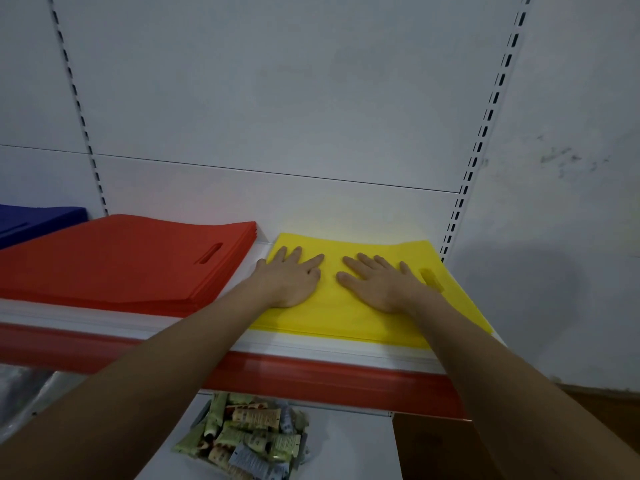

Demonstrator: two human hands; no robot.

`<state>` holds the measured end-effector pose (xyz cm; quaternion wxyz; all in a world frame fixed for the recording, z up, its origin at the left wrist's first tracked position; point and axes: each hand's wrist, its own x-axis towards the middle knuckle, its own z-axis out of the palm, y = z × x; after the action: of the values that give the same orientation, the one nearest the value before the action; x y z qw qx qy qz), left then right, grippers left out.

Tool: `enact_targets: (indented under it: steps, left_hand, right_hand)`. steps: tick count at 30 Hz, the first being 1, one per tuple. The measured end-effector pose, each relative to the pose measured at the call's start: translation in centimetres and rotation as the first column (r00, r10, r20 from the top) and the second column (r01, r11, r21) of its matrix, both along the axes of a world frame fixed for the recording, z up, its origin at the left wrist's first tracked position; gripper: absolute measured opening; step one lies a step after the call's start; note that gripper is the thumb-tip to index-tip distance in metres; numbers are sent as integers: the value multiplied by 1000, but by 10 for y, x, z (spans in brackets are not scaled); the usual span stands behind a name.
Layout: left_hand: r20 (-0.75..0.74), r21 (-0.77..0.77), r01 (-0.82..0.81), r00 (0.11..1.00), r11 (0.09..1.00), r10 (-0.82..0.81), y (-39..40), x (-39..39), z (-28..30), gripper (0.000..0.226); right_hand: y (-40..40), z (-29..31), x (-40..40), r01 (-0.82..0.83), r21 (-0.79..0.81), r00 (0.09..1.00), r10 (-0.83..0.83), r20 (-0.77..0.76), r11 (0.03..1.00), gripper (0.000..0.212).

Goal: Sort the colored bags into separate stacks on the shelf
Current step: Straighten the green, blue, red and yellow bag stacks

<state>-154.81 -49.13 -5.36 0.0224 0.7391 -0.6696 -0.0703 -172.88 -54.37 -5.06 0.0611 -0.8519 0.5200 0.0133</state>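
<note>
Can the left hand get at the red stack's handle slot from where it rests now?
Probably yes: the left hand lies flat on the yellow bags, beside the red stack; nothing covers the slot.

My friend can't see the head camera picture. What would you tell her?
Both hands, left hand and right hand, press flat on a yellow bag stack on a white shelf. A red bag stack lies beside it, left.
</note>
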Motion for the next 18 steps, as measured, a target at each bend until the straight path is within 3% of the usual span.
enact_targets:
  steps: [9,18]
  left_hand:
    - [-9,7,17,1000,1000,-17,2,1,2,51]
    - [-9,-1,18,1000,1000,-18,-1,1,0,51]
  right_hand:
    - [-6,7,-46,64,-23,996,-66,-68,998,72]
    - [-21,0,-69,63,20,997,-64,41,998,73]
